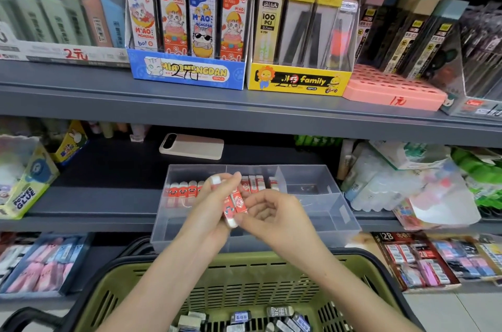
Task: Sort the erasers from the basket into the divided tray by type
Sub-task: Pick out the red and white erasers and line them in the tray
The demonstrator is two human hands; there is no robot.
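- Two hands meet above the divided tray [350,225], which sits on the lower shelf [95,204] just behind the basket [130,280].
- Left hand [212,206]: fingers curled round a small bundle of red erasers [235,202]. Count unclear, at least two.
- Right hand [274,216]: fingers curled, thumb and fingertips pinching the near end of the same bundle.
- Bundle's long axis runs away from the person, far end tilted to the left. White tips show at both ends.
- Key relation: the face row [182,193], red erasers standing on end, fills the back-left compartment, just beyond and left of the bundle. The barcode row [255,183], also red, stands in the back-middle compartment, directly behind the hands.
- Left hand is nearer the face row, right hand nearer the barcode row.
- Judgement: the bundle looks mixed, so each piece needs splitting off to its own row and turning upright.
- Grey erasers [244,315] lie unsorted in the basket bottom.
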